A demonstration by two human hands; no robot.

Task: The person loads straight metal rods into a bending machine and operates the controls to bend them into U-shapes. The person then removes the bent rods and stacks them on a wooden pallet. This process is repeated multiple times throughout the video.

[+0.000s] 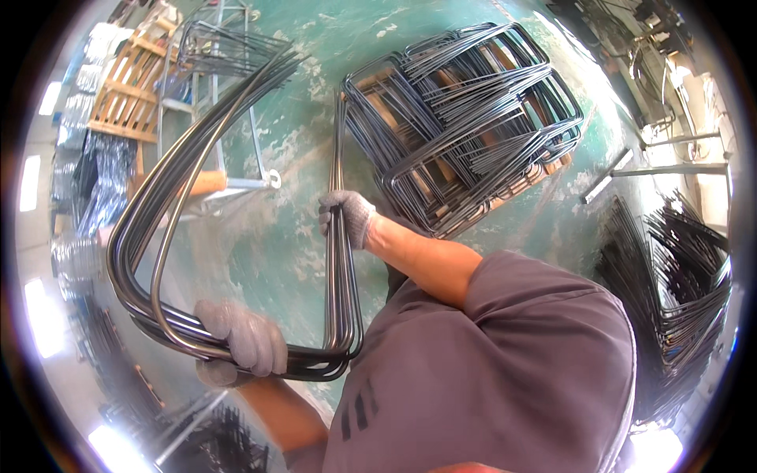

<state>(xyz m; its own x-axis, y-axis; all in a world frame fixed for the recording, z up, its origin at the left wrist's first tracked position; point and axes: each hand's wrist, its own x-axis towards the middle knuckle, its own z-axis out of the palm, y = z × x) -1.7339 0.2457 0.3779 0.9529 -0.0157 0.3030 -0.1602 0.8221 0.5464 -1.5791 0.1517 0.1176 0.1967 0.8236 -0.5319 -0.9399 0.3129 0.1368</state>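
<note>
A bundle of bent dark metal rods (150, 205), U-shaped with rounded corners, is held up in front of my body. My left hand (244, 343), in a grey knit glove, is closed round the short lower side of the bundle. My right hand (347, 217), gloved alike, grips the straight right-hand legs of the rods. The long left legs reach up and away toward the far left, where their ends fan out. One rod stands a little apart from the others on the left side.
A large stack of similar bent rods (473, 110) lies on a wooden pallet on the green, worn floor (292, 158). At the far left are a metal frame rack (256, 142) and an upright wooden pallet (130, 91). More dark bent rods (670, 292) are piled at the right.
</note>
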